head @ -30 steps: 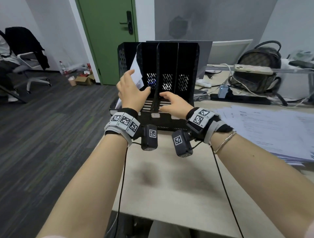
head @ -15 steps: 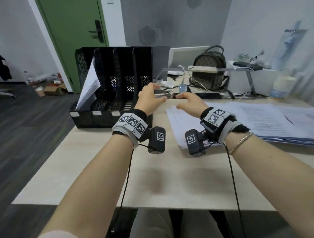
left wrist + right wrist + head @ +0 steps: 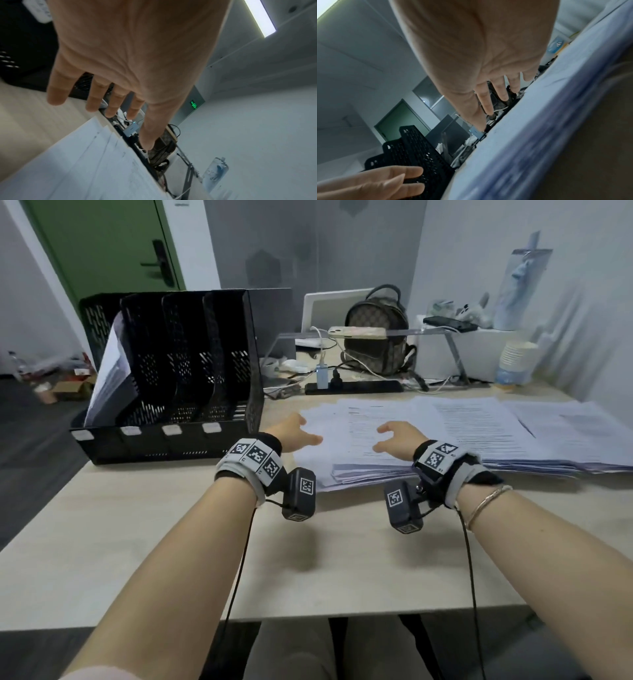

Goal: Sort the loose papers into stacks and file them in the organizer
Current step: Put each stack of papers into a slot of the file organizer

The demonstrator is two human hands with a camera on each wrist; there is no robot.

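Observation:
A black mesh organizer with several upright slots stands at the table's left. Its leftmost slot holds a leaning sheaf of white papers. A wide, loose spread of printed papers lies to its right. My left hand hovers over the spread's left edge, fingers straight and holding nothing; the left wrist view shows its fingers above the sheets. My right hand hovers over the near stack with spread fingers, empty too.
Behind the papers lie a black power strip with cables, a brown backpack, a phone on a clear riser and a stack of paper cups. The table's front edge is near my lap. A green door is at back left.
Both hands have left the organizer's slots and moved right, out over the loose papers. The head view has swung right, so the organizer now sits at the left.

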